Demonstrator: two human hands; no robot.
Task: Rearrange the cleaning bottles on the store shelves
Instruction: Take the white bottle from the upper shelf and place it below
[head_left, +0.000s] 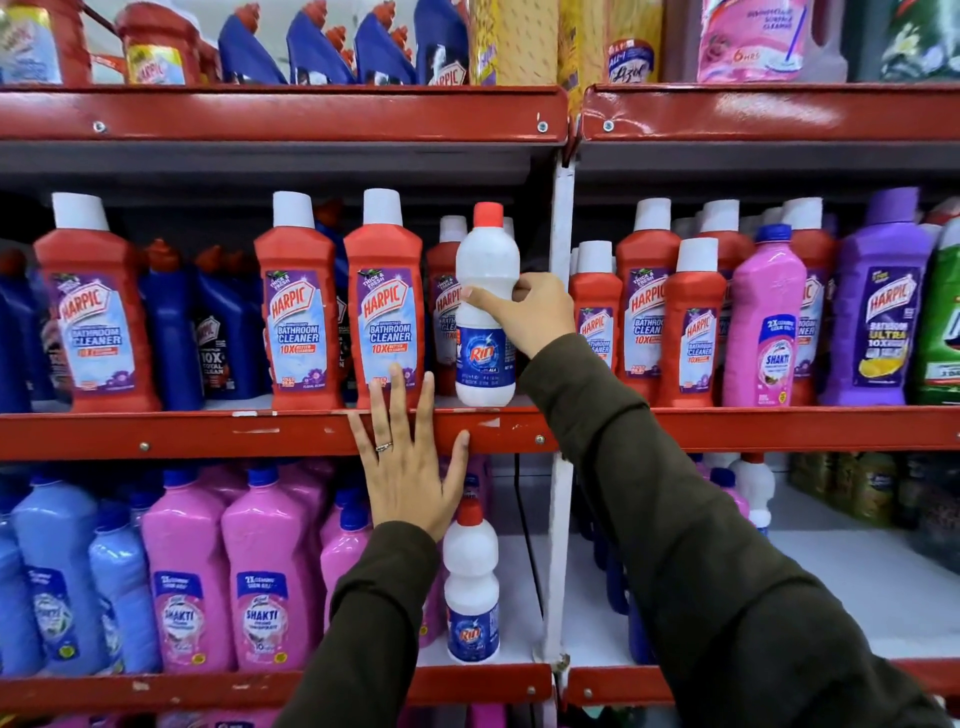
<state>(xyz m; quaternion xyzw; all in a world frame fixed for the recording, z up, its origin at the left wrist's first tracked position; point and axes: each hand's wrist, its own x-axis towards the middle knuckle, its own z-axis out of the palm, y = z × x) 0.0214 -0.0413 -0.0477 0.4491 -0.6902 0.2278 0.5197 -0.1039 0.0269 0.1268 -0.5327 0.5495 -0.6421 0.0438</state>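
Observation:
My right hand (530, 312) grips a white Rin bottle (485, 270) with a red cap, upright at the right end of the middle shelf (208, 434), next to red Harpic bathroom cleaner bottles (384, 301). My left hand (410, 462) is flat and spread against the shelf's red front edge, just below and left of that bottle, fingertips reaching the base of a Harpic bottle. A second white Rin bottle (471, 582) stands on the lower shelf under my left hand, beside pink Shakti bottles (265, 577).
A white upright post (561, 291) splits the shelving into two bays. The right bay holds more red Harpic bottles, a pink Shakti bottle (763, 322) and a purple Harpic bottle (883, 306). Blue bottles (52, 571) fill the lower left. Bare white shelf (857, 597) shows at lower right.

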